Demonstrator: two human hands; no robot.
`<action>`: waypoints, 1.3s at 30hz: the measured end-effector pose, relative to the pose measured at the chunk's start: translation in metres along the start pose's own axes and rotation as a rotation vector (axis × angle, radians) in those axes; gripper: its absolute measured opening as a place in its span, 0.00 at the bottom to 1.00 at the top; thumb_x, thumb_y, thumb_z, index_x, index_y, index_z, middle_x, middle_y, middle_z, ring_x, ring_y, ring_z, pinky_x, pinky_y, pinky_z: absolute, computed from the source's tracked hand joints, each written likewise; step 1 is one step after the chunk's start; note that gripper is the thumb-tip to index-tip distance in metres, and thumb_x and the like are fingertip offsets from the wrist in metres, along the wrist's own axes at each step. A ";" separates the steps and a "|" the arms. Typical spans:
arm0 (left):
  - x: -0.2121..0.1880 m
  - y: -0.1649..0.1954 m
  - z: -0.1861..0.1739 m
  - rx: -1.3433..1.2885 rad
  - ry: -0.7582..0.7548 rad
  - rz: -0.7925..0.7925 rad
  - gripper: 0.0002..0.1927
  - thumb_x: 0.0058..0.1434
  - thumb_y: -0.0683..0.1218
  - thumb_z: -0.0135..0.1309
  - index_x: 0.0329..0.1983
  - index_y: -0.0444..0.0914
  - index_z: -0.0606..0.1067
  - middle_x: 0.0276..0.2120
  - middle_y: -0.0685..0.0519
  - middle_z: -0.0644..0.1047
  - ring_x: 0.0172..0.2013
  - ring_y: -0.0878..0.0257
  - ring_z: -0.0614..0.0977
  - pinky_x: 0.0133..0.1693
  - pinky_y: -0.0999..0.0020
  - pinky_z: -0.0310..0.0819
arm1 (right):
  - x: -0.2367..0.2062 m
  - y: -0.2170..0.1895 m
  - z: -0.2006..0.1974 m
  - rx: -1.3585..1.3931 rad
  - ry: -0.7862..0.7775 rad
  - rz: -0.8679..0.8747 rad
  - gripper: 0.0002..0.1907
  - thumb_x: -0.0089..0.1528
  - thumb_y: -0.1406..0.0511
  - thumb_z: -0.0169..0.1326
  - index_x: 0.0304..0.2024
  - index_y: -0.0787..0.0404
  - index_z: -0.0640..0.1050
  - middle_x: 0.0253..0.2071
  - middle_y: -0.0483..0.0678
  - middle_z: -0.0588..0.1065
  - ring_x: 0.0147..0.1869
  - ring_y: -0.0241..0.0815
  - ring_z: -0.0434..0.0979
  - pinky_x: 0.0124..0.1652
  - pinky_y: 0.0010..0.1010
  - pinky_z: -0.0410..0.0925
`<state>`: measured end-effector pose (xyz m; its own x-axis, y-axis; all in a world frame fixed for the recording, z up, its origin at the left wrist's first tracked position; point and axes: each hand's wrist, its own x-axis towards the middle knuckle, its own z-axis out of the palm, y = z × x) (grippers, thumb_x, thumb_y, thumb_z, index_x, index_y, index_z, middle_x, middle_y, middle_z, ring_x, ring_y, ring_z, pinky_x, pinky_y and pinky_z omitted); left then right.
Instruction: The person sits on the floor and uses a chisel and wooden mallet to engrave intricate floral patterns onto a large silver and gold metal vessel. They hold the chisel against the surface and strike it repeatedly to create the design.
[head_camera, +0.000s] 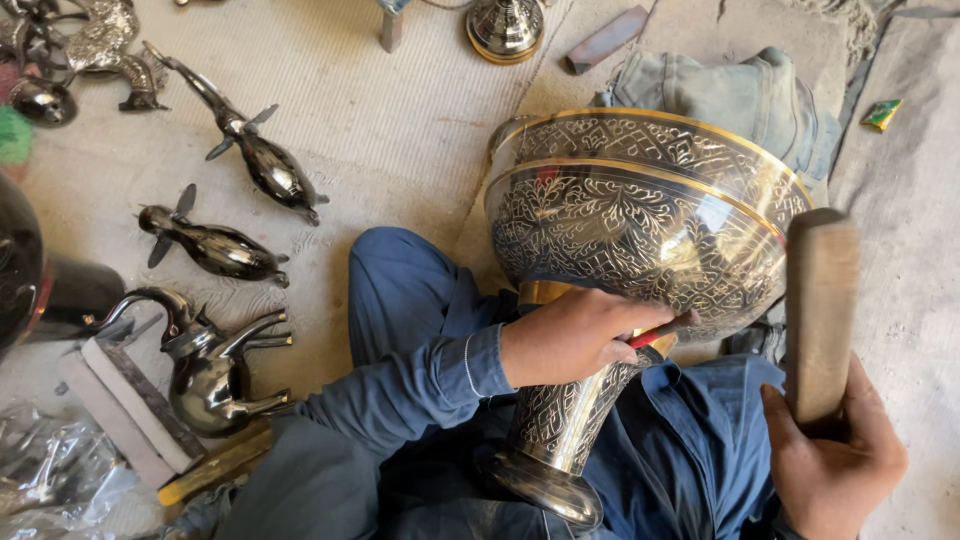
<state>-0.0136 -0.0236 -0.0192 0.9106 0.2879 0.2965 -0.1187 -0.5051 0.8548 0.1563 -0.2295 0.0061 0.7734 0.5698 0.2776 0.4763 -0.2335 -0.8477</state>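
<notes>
1. A large engraved metal vase (640, 230) with gold bands lies tilted across the lap of a person in blue clothes, its wide bowl up toward the right and its foot low at centre.
2. The person sits on a pale woven mat (380, 110) spread over a dusty floor.
3. The left hand (570, 338) rests on the vase's neck, fingers closed around a thin red-handled tool (660, 330) whose tip touches the bowl's underside.
4. The right hand (835, 460) is clamped around a wooden block (820, 310), held upright just beside the bowl's rim.
5. Dark metal duck figures (215, 248) lie on the mat to the left, well apart from the vase.
6. The tool's tip is hard to make out; a folded cloth (760, 100) behind the vase is partly hidden.
</notes>
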 end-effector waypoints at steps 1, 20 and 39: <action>0.000 -0.001 0.000 0.007 0.003 0.016 0.30 0.56 0.40 0.63 0.63 0.36 0.71 0.45 0.41 0.81 0.45 0.44 0.84 0.47 0.55 0.77 | -0.003 0.003 -0.002 -0.122 -0.019 -0.048 0.31 0.57 0.74 0.64 0.64 0.64 0.77 0.47 0.51 0.79 0.50 0.33 0.79 0.51 0.24 0.72; -0.014 -0.005 0.000 0.011 0.111 -0.038 0.26 0.56 0.40 0.64 0.58 0.33 0.73 0.39 0.43 0.82 0.40 0.49 0.85 0.42 0.59 0.78 | 0.006 -0.013 -0.001 -0.294 -0.078 -0.222 0.31 0.57 0.78 0.64 0.64 0.63 0.78 0.46 0.53 0.79 0.47 0.42 0.80 0.49 0.29 0.72; -0.050 0.003 0.019 -0.320 0.434 -0.255 0.13 0.64 0.39 0.61 0.44 0.34 0.67 0.30 0.51 0.75 0.30 0.65 0.84 0.31 0.71 0.77 | 0.082 -0.117 0.019 -1.060 -0.488 -0.827 0.29 0.53 0.65 0.65 0.57 0.36 0.84 0.26 0.37 0.75 0.28 0.38 0.76 0.33 0.29 0.69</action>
<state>-0.0520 -0.0544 -0.0396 0.6890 0.7081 0.1547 -0.0929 -0.1254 0.9877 0.1561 -0.1404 0.1197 0.0093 0.9884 0.1514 0.9614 -0.0505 0.2706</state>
